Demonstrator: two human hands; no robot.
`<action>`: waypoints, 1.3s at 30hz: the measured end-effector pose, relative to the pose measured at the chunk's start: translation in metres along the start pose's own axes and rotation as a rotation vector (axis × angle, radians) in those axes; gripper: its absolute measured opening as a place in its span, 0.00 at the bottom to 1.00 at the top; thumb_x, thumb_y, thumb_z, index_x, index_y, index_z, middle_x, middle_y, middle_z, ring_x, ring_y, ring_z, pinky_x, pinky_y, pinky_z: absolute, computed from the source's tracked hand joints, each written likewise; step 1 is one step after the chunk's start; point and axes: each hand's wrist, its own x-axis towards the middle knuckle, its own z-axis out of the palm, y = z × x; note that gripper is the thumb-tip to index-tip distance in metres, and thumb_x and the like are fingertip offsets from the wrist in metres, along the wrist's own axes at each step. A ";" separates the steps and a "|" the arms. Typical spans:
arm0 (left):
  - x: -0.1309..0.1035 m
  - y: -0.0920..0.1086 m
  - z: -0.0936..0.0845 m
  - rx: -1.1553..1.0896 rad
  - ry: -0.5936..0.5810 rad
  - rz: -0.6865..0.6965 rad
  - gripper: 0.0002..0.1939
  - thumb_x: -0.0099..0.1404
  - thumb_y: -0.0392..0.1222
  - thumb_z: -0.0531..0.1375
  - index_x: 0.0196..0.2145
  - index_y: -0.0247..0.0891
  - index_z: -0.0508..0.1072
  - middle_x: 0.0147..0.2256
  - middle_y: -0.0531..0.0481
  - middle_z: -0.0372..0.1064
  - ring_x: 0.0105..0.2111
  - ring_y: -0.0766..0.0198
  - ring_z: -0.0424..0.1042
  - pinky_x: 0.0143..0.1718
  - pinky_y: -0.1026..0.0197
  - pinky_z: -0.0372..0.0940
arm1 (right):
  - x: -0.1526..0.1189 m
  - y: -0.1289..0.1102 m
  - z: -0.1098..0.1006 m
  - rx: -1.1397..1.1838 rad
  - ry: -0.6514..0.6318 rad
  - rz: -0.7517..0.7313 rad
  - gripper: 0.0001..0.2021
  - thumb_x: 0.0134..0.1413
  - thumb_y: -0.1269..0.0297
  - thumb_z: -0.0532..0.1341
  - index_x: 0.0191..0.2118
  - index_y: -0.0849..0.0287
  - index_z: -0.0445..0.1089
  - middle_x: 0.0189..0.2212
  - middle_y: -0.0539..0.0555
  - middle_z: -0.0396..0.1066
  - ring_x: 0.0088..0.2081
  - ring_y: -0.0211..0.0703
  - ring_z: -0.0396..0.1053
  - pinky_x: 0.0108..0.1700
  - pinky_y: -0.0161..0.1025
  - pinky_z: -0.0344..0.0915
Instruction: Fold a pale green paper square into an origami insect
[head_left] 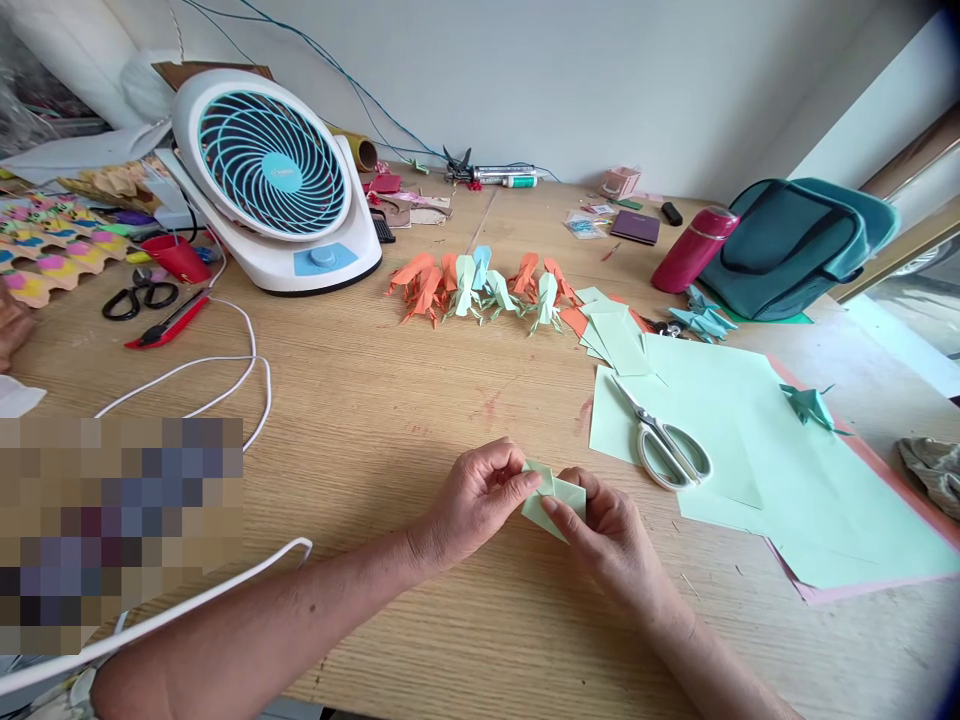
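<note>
A small piece of folded light green paper (553, 508) is held between my two hands above the wooden table. My left hand (480, 500) pinches its left edge between thumb and fingers. On the other side, my right hand (611, 525) grips the right part, thumb on top and fingers behind. Creases and overlapping flaps show on the paper, partly covered by my fingers. To the right, scissors with white handles (670, 455) lie on large light green sheets (810, 490). Several orange, green and blue folded paper figures (465, 285) stand in a row farther back.
A white fan (367, 240) stands at the back left, its white cable (251, 340) looping across the table. Black-handled scissors (140, 295) and a red cutter (171, 322) lie near it. A pink bottle (695, 248) and teal bag (795, 250) stand at the back right. The lower left is blurred out.
</note>
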 end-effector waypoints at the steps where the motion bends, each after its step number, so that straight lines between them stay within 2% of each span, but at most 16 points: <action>1: 0.000 0.001 0.000 0.021 0.006 0.011 0.16 0.67 0.45 0.60 0.24 0.36 0.62 0.23 0.57 0.54 0.25 0.70 0.54 0.27 0.65 0.53 | 0.000 -0.001 0.000 -0.017 0.008 -0.009 0.17 0.60 0.52 0.60 0.27 0.57 0.60 0.22 0.45 0.56 0.26 0.35 0.53 0.28 0.34 0.51; 4: 0.001 0.002 -0.003 0.088 0.040 0.081 0.06 0.66 0.41 0.61 0.34 0.36 0.70 0.30 0.53 0.66 0.29 0.69 0.63 0.33 0.65 0.61 | 0.000 -0.007 -0.002 -0.098 0.026 -0.021 0.17 0.60 0.55 0.60 0.25 0.57 0.58 0.22 0.45 0.56 0.26 0.35 0.53 0.27 0.34 0.50; 6: 0.001 0.002 -0.006 0.168 0.023 0.180 0.06 0.65 0.37 0.62 0.41 0.37 0.72 0.36 0.51 0.71 0.34 0.67 0.67 0.39 0.63 0.64 | 0.000 -0.011 -0.003 -0.159 0.025 -0.013 0.16 0.60 0.56 0.60 0.25 0.57 0.58 0.21 0.45 0.56 0.25 0.35 0.53 0.27 0.33 0.49; 9: 0.002 0.003 -0.012 0.323 -0.072 0.330 0.06 0.65 0.32 0.61 0.40 0.38 0.73 0.36 0.51 0.72 0.37 0.66 0.69 0.42 0.63 0.64 | 0.000 -0.014 -0.006 -0.211 -0.002 0.019 0.15 0.60 0.57 0.59 0.25 0.57 0.59 0.21 0.45 0.56 0.25 0.35 0.53 0.26 0.33 0.49; 11: 0.003 0.004 -0.014 0.386 -0.097 0.371 0.04 0.64 0.32 0.62 0.37 0.38 0.73 0.33 0.52 0.71 0.35 0.67 0.69 0.41 0.64 0.63 | 0.000 -0.015 -0.007 -0.223 -0.025 0.045 0.14 0.59 0.57 0.60 0.26 0.57 0.61 0.22 0.45 0.56 0.25 0.35 0.53 0.26 0.33 0.49; 14: 0.005 0.005 -0.016 0.426 -0.100 0.371 0.04 0.63 0.31 0.62 0.35 0.37 0.71 0.32 0.53 0.69 0.34 0.68 0.68 0.39 0.65 0.64 | -0.001 -0.015 -0.009 -0.232 -0.054 0.072 0.14 0.59 0.56 0.60 0.27 0.57 0.61 0.22 0.45 0.55 0.25 0.35 0.52 0.26 0.33 0.49; 20: 0.006 0.005 -0.017 0.490 -0.208 0.306 0.06 0.61 0.28 0.61 0.31 0.37 0.68 0.30 0.55 0.66 0.32 0.70 0.67 0.37 0.67 0.63 | 0.000 -0.013 -0.016 -0.328 -0.116 0.093 0.14 0.59 0.59 0.60 0.25 0.57 0.60 0.22 0.45 0.55 0.25 0.34 0.52 0.25 0.33 0.49; 22: 0.006 0.004 -0.018 0.516 -0.227 0.285 0.07 0.61 0.28 0.60 0.31 0.37 0.68 0.29 0.55 0.66 0.31 0.70 0.66 0.36 0.67 0.62 | 0.001 -0.013 -0.019 -0.352 -0.135 0.091 0.11 0.59 0.60 0.59 0.28 0.57 0.63 0.23 0.45 0.58 0.25 0.35 0.54 0.26 0.33 0.52; 24: 0.006 0.003 -0.018 0.548 -0.257 0.279 0.06 0.62 0.29 0.59 0.31 0.38 0.68 0.29 0.55 0.66 0.30 0.69 0.66 0.35 0.67 0.62 | 0.002 -0.013 -0.023 -0.354 -0.139 0.075 0.06 0.58 0.61 0.60 0.34 0.57 0.67 0.26 0.46 0.66 0.27 0.36 0.60 0.28 0.33 0.56; 26: 0.007 0.002 -0.018 0.601 -0.291 0.304 0.05 0.63 0.30 0.58 0.32 0.38 0.68 0.29 0.55 0.67 0.30 0.69 0.66 0.35 0.66 0.61 | 0.002 -0.012 -0.024 -0.375 -0.111 0.059 0.06 0.57 0.63 0.60 0.40 0.56 0.68 0.29 0.47 0.71 0.29 0.38 0.65 0.31 0.34 0.60; 31: 0.008 -0.002 -0.017 0.831 -0.362 0.407 0.05 0.67 0.32 0.58 0.32 0.38 0.69 0.30 0.53 0.70 0.33 0.66 0.66 0.39 0.62 0.58 | -0.002 -0.002 -0.023 -0.609 -0.030 -0.091 0.09 0.57 0.66 0.61 0.45 0.54 0.66 0.31 0.49 0.73 0.30 0.41 0.70 0.32 0.37 0.64; 33: 0.007 -0.004 -0.016 0.883 -0.368 0.431 0.05 0.68 0.33 0.58 0.33 0.38 0.70 0.30 0.53 0.71 0.33 0.65 0.66 0.39 0.61 0.58 | -0.003 0.002 -0.023 -0.742 0.014 -0.208 0.12 0.57 0.67 0.61 0.47 0.55 0.65 0.37 0.53 0.74 0.36 0.45 0.72 0.36 0.41 0.67; 36: 0.007 -0.008 -0.015 0.935 -0.345 0.472 0.05 0.70 0.35 0.58 0.34 0.37 0.71 0.31 0.52 0.72 0.34 0.64 0.66 0.39 0.60 0.58 | -0.005 0.002 -0.023 -0.927 0.100 -0.389 0.17 0.57 0.67 0.63 0.52 0.58 0.64 0.46 0.60 0.71 0.45 0.54 0.69 0.44 0.49 0.67; 39: 0.007 -0.011 -0.014 0.969 -0.322 0.508 0.05 0.71 0.37 0.57 0.36 0.36 0.72 0.36 0.49 0.72 0.36 0.63 0.66 0.41 0.59 0.58 | -0.006 -0.002 -0.023 -0.977 0.109 -0.530 0.11 0.60 0.69 0.61 0.48 0.58 0.66 0.44 0.60 0.70 0.43 0.52 0.68 0.44 0.49 0.66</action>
